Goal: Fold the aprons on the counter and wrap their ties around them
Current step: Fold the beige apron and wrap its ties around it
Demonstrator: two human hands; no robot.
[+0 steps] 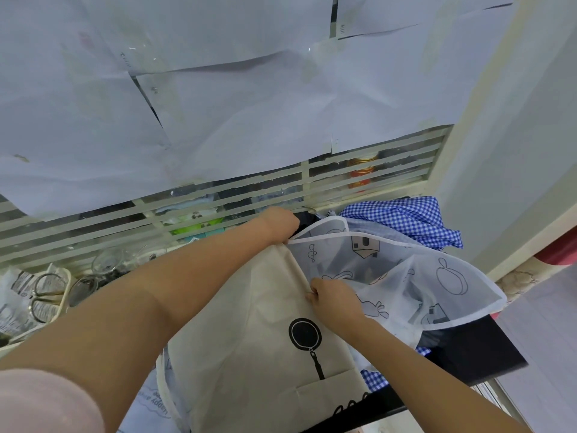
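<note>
A beige apron (249,345) with a black frying-pan print lies on the dark counter (487,348) in front of me. My left hand (279,225) grips its far top corner near the window grille. My right hand (335,303) pinches the beige apron's right edge, at the border of a sheer white apron (406,276) printed with black line drawings, which lies partly over it to the right. A blue-and-white checked apron (406,217) is bunched behind that, at the back right.
A white slatted window grille (218,198) covered above with paper sheets runs along the back. At the left stand a tray with scissors (46,295) and a glass jar (107,260). The counter's right edge drops off beside a white wall (515,151).
</note>
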